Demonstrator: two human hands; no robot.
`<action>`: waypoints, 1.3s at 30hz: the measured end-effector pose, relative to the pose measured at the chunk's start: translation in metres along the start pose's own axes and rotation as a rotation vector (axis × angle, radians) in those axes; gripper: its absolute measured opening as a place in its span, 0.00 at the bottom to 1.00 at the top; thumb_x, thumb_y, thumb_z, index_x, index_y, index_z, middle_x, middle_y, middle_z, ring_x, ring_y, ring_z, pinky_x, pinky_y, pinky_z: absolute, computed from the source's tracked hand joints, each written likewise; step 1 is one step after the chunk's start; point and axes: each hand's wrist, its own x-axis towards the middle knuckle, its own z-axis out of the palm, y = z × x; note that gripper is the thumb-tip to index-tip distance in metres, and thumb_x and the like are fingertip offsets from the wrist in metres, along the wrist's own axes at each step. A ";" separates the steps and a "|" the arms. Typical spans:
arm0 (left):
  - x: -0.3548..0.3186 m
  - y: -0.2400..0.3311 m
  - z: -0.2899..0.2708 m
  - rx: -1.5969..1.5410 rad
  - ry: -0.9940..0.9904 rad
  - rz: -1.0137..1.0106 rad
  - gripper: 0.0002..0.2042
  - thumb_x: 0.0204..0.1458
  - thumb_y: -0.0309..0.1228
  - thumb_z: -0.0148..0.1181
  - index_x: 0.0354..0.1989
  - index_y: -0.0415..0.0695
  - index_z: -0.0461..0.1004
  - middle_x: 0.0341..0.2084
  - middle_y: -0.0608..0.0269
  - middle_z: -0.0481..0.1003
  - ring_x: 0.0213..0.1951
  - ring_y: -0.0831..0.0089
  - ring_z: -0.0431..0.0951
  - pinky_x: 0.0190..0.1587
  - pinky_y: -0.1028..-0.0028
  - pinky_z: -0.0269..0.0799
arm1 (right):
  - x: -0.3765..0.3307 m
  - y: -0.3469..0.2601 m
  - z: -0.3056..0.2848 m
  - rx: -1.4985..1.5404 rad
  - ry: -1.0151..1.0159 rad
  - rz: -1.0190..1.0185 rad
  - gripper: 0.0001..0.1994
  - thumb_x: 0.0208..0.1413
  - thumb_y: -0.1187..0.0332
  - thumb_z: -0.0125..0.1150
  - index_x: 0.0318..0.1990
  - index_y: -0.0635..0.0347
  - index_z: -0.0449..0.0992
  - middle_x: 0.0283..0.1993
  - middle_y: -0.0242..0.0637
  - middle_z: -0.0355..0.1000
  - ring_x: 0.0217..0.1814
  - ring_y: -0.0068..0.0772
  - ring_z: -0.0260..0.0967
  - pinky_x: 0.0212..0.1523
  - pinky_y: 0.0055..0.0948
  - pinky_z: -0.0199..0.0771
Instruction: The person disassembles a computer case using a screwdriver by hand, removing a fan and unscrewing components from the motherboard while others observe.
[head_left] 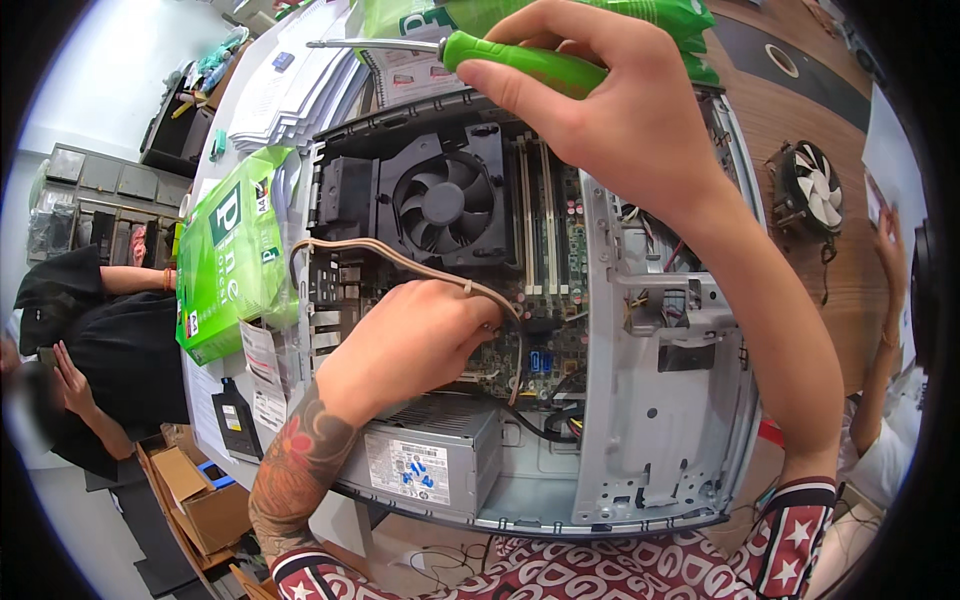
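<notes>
An opened desktop computer case (pixel 650 400) lies on its side before me. My right hand (pixel 640 120) is raised over its far edge and grips a screwdriver by its green handle (pixel 530 66); the metal shaft points left. My left hand (pixel 410 335) reaches down inside, its fingers bent together close to the motherboard (pixel 550 240). Whatever is between those fingertips is hidden. A tan cable (pixel 400 258) arches over the left hand. Beyond it sits a black fan in a black shroud (pixel 443 203). The power supply (pixel 430 460) lies below the left wrist.
Green paper packs (pixel 235 255) lean left of the case, with stacked paper sheets (pixel 300 95) behind. A loose cooler fan (pixel 810 190) rests on the wooden table (pixel 740 110) at right. A person in black (pixel 110 330) is at left; another person's hand (pixel 888 240) shows at right.
</notes>
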 end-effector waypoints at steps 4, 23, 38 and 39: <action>0.007 0.003 0.010 0.007 0.172 0.102 0.04 0.47 0.24 0.65 0.32 0.41 0.80 0.27 0.57 0.78 0.32 0.56 0.79 0.35 0.62 0.75 | -0.003 0.022 0.010 0.034 0.047 0.005 0.15 0.48 0.61 0.72 0.35 0.65 0.82 0.27 0.47 0.78 0.27 0.40 0.77 0.33 0.32 0.76; 0.012 0.003 0.010 0.055 0.049 0.064 0.13 0.39 0.17 0.61 0.36 0.40 0.79 0.38 0.56 0.80 0.42 0.56 0.81 0.43 0.62 0.78 | -0.003 0.012 0.010 0.041 -0.023 0.025 0.14 0.45 0.61 0.71 0.33 0.63 0.82 0.26 0.49 0.76 0.31 0.51 0.77 0.37 0.39 0.76; 0.010 0.005 0.010 0.066 0.068 0.068 0.12 0.40 0.17 0.59 0.36 0.39 0.77 0.41 0.56 0.79 0.39 0.54 0.80 0.43 0.60 0.77 | -0.007 0.005 0.011 0.054 -0.025 -0.055 0.13 0.45 0.62 0.71 0.33 0.63 0.83 0.29 0.51 0.78 0.33 0.52 0.77 0.38 0.39 0.77; 0.010 0.004 0.011 0.077 0.079 0.081 0.12 0.40 0.17 0.60 0.35 0.40 0.77 0.40 0.56 0.79 0.39 0.54 0.80 0.42 0.60 0.77 | -0.007 0.004 0.009 0.044 -0.020 -0.053 0.13 0.45 0.62 0.71 0.33 0.63 0.83 0.29 0.51 0.78 0.33 0.52 0.77 0.38 0.39 0.77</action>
